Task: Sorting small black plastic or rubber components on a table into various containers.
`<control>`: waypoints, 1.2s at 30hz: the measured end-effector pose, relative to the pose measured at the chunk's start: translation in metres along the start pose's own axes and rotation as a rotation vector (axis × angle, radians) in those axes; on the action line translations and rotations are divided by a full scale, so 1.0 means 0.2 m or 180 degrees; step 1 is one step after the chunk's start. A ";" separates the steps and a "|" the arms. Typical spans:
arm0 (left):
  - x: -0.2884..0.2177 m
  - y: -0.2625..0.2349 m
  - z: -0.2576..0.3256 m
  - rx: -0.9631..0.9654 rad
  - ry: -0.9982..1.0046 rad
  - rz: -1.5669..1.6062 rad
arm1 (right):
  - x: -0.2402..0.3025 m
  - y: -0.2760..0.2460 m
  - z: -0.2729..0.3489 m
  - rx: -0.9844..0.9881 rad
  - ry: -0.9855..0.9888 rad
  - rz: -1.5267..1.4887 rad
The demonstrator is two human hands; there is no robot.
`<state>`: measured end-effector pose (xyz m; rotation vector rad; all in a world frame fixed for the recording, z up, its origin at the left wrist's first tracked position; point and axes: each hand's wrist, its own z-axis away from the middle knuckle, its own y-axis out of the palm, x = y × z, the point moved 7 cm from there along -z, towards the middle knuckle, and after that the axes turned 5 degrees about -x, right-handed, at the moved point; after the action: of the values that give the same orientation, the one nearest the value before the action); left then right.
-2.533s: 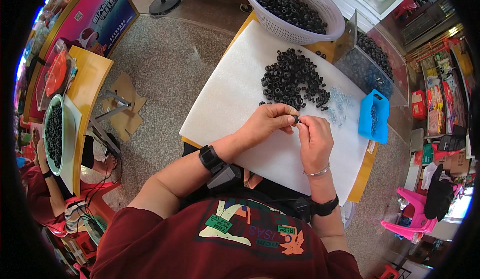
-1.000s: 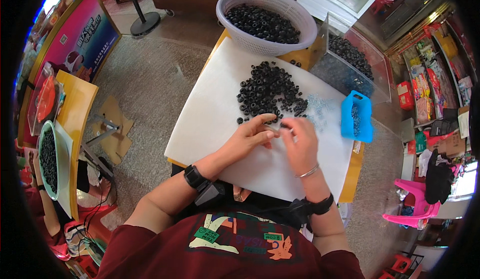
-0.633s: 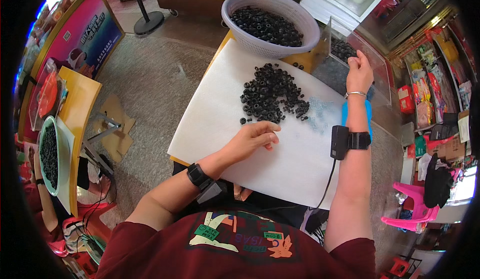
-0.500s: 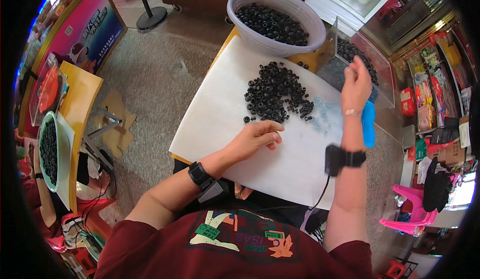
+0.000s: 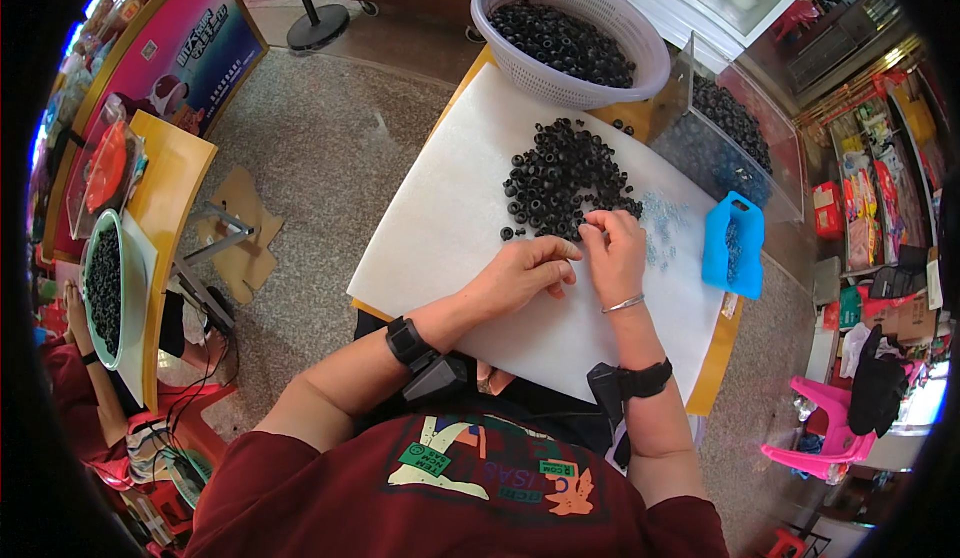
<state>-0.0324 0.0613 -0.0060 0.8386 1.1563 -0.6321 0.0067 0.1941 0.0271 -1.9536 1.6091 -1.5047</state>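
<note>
On a white sheet lies a loose pile of small black ring-shaped pieces, larger and smaller ones mixed. My right hand is at the pile's near edge, thumb and fingertips pinched together; anything between them is too small to make out. My left hand rests just left of it over the sheet, fingers curled with thumb and index close together. What it holds, if anything, is hidden. Right of the pile, tiny pale blue pieces are scattered. A blue plastic tray with similar bits inside stands at the sheet's right edge.
A pale purple basket full of black pieces stands at the table's far end. Beside it is a clear bin with more. Leftward, another person sits at a wooden table with a green basin. A pink stool stands at right.
My right hand has come from over the clear bin back left to the pile's near edge, and its fingers have pinched together. My left hand has barely moved. The view has shifted slightly.
</note>
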 end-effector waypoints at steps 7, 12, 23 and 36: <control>0.00 -0.07 -0.01 -0.0466 -0.0081 0.0670 | -0.01 -0.07 0.08 0.0005 0.1253 -0.1467; -0.01 -0.06 -0.02 -0.0399 0.0052 0.0732 | 0.17 -0.10 0.13 0.0029 0.0750 -0.1074; 0.03 -0.05 -0.02 -0.0303 -0.0282 0.1452 | -0.04 -0.34 0.24 -0.0493 0.1116 -0.0497; 0.01 -0.05 -0.01 -0.0317 -0.0156 0.0941 | -0.07 -0.22 0.25 -0.0266 0.0134 0.0645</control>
<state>-0.0411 0.0572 -0.0116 0.8831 0.9869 -0.3467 0.0744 0.2023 0.0258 -1.7474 1.8527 -1.4298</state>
